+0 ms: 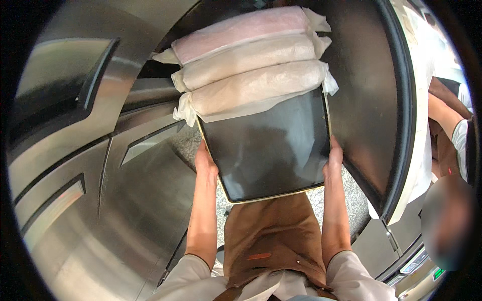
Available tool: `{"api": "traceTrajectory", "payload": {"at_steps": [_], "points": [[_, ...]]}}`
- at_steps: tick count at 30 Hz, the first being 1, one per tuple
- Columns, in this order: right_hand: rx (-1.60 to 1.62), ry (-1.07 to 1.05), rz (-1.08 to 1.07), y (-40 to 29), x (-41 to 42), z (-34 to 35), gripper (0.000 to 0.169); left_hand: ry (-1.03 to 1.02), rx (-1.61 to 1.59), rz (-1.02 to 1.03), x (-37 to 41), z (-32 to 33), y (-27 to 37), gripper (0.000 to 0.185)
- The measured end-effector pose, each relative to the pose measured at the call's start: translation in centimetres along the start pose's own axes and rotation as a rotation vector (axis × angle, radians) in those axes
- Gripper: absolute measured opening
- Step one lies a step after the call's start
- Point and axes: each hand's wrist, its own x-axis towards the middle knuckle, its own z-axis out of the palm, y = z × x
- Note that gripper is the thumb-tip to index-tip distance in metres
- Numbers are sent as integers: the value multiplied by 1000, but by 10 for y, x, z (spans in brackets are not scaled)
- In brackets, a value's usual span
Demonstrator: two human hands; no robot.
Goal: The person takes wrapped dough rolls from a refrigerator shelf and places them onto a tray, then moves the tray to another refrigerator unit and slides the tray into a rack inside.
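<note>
A dark rectangular baking tray (263, 150) with a pale rim is held level between my two hands. My left hand (205, 161) grips its left side, and my right hand (333, 158) grips the right side; the fingers of both are mostly hidden beneath it. Across the far part of the tray lie rolls side by side, wrapped in whitish paper with twisted ends: a pinkish roll (244, 34) farthest away, a cream roll (248, 62) in the middle and another cream roll (260, 88) nearest me.
Stainless steel cabinet doors (143, 188) with recessed handles line the left. At the right stands an open steel door (369, 75) with a black gasket, close to the tray. Beyond it, another person's forearm (446, 113) shows. Speckled floor (352, 195) lies below.
</note>
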Motion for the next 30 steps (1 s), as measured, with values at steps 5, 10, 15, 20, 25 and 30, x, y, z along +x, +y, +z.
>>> {"api": "traceTrajectory", "payload": {"at_steps": [5, 10, 15, 20, 25, 30], "points": [[-2, -46, 31, 14, 25, -15, 34, 5, 26, 50, 1, 3, -6, 43], [-36, 14, -12, 8, 19, -7, 36, 54, 59, 64, -6, 15, -4, 43], [-41, -25, -18, 12, 29, -18, 36, 21, 49, 54, -8, 15, -9, 43], [-98, 37, -56, 9, 27, -14, 34, 57, 43, 70, -4, 14, -12, 43], [-89, 32, -20, 7, 29, -12, 37, 54, 57, 111, -3, 13, -13, 42], [-55, -15, -45, 17, 38, -19, 39, 76, 46, 112, -7, 21, -13, 42]]}}
